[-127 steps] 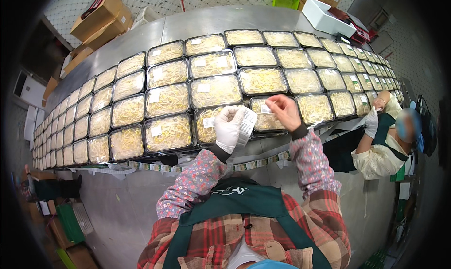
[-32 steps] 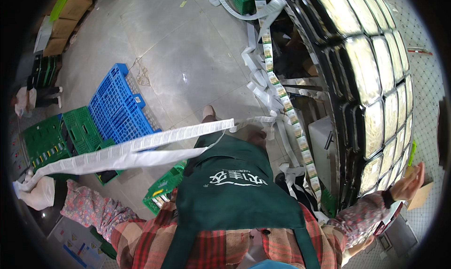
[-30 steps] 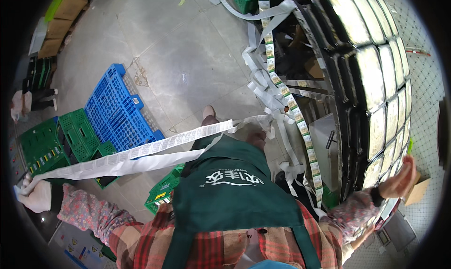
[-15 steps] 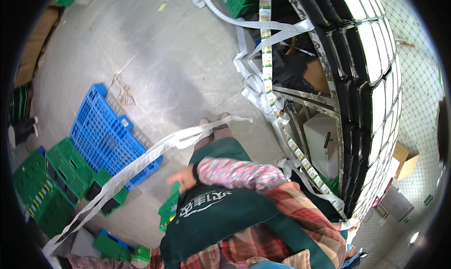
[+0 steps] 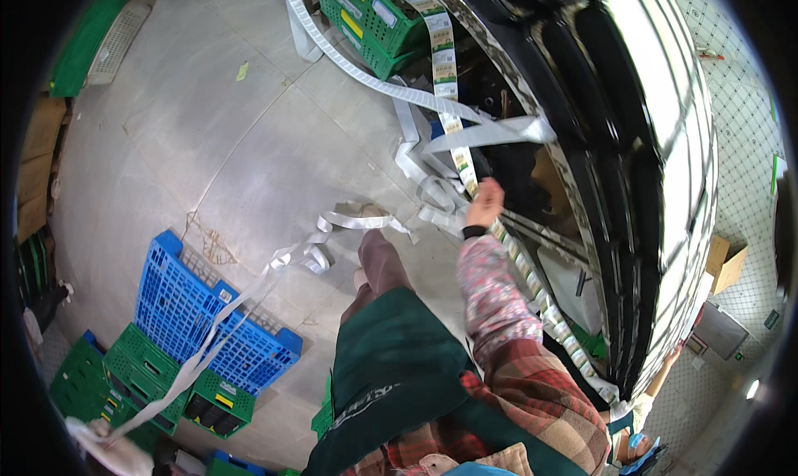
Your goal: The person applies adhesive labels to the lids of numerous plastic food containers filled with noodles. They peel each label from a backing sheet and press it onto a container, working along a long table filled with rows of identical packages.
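Observation:
My right hand [image 5: 488, 200] reaches out at the strip of printed labels [image 5: 446, 69], overlapping it in the picture. Its fingers are smeared by motion, so whether they grip the strip does not show. That strip runs from the top edge down alongside the machine frame. At the lower left, my blurred left hand [image 5: 108, 449] holds a long white backing strip [image 5: 199, 355]. From there the white strip stretches slantwise across the floor, and its loose end lies over my feet. More white ribbon [image 5: 366, 75] loops from the far side to the machine.
To my right stands a large machine with curved black-and-white slats [image 5: 615, 143]. A blue plastic pallet [image 5: 191, 301] and several green crates [image 5: 137, 360] are at my left. Another green crate [image 5: 366, 19] stands ahead. A person [image 5: 636, 434] is behind the machine's near end.
My right hand has swung from the front of my apron rightward and forward to the label strip. The white strip in my left hand now hangs lower, and I have stepped with one foot forward.

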The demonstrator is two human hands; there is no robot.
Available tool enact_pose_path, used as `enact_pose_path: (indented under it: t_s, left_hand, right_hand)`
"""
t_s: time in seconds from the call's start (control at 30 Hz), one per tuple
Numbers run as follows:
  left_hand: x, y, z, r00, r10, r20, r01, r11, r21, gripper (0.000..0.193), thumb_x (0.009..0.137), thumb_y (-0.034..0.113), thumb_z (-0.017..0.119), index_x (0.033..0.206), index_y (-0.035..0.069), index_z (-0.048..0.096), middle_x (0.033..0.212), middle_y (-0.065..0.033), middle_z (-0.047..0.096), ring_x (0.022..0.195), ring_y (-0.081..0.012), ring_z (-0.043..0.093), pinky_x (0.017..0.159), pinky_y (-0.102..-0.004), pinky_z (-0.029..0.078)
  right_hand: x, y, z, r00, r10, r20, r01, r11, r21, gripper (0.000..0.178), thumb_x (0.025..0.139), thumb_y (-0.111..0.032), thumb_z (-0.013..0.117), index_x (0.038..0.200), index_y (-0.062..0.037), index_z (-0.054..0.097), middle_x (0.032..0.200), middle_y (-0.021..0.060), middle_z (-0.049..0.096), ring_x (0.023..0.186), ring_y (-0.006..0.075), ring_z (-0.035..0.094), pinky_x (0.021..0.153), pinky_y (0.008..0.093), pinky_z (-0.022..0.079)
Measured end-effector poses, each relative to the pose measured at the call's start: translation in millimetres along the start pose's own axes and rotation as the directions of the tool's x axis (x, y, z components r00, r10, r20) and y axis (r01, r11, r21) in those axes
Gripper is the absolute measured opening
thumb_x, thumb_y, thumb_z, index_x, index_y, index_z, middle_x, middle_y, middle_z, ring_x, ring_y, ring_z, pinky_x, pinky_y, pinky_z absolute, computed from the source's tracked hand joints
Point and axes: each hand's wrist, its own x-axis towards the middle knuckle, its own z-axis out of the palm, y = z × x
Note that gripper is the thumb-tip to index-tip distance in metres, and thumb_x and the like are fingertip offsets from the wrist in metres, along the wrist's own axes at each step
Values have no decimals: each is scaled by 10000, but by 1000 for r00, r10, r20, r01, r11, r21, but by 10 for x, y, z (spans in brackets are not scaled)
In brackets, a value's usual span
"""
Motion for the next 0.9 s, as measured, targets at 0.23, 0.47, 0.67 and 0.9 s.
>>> enact_pose_path:
  t_s: [0.23, 0.47, 0.67, 0.9]
  left_hand:
    - [-818, -1454, 1552, 863, -497, 94, 505, 834, -222, 336, 940, 260, 491, 1178, 23, 498, 653, 21, 388, 590, -73, 335, 544, -231, 283]
    - [-1146, -2078, 1981, 804, -595, -23, 595, 803, 25, 290, 906, 319, 538, 995, 43, 549, 590, 27, 404, 538, -60, 380, 525, -215, 300]
    - [-1128, -2581, 1889, 767, -631, 117, 636, 771, -15, 371, 890, 345, 558, 1064, 18, 547, 601, 29, 402, 548, -65, 382, 529, -211, 332]
    - [-1086, -2056, 1582, 750, -617, 236, 659, 728, -189, 292, 909, 316, 528, 1037, 53, 541, 611, 41, 396, 555, -67, 374, 533, -226, 333]
  right_hand:
    - [1877, 1306, 813, 951, 174, 254, -45, 895, -444, 219, 849, -188, 598, 995, -25, 584, 912, 74, 621, 808, 157, 578, 735, 267, 455]
    - [2158, 2269, 1274, 910, 351, 221, -119, 731, -672, 262, 808, -243, 644, 964, -39, 592, 921, 68, 619, 803, 158, 576, 736, 276, 455]
    - [2394, 2125, 422, 907, 342, 245, -374, 922, 97, 270, 797, -266, 653, 959, -59, 589, 978, 66, 610, 868, 177, 571, 774, 329, 458]
    - [1510, -800, -229, 901, 364, 236, -403, 504, 764, 380, 870, -296, 426, 1094, -19, 557, 1119, 149, 578, 1106, 311, 498, 995, 482, 327]
